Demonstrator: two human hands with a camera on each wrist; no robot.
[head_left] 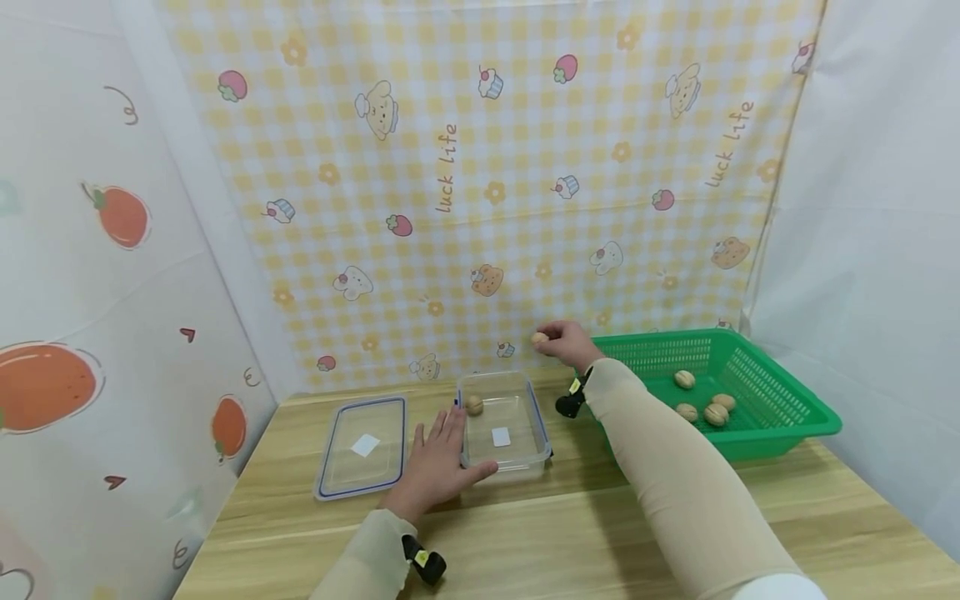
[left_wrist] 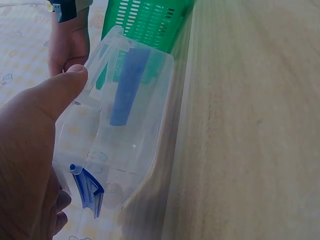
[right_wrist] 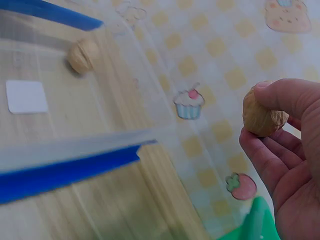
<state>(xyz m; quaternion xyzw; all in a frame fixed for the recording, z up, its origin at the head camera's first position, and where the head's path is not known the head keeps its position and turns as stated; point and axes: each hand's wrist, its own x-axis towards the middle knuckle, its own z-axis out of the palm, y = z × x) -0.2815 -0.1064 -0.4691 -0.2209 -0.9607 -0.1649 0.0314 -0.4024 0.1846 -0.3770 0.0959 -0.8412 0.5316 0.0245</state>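
The left hand (head_left: 438,462) is spread, its fingers nearly straight and parted: the fingertips lie at the left rim of the box (head_left: 517,461), and the thumb reaches out along its front rim. It grips nothing.

The right hand (head_left: 572,343) pinches a walnut (right_wrist: 263,112) between the thumb and the fingers, the thumb on top and the fingers beneath. It holds that walnut up near the table's back edge, between the box and the basket, apart from both the box and the curtain (right_wrist: 187,102).

The box stands by the back edge of the table (head_left: 525,542), uncovered, with one nut (head_left: 475,405) near its back left corner and a white label (head_left: 501,437) on its base. The lid (head_left: 363,468) lies flat to the left of the box, nearer the table's left edge. The green basket (head_left: 787,429) sits toward the back right corner, with four loose nuts (head_left: 716,414) in it.
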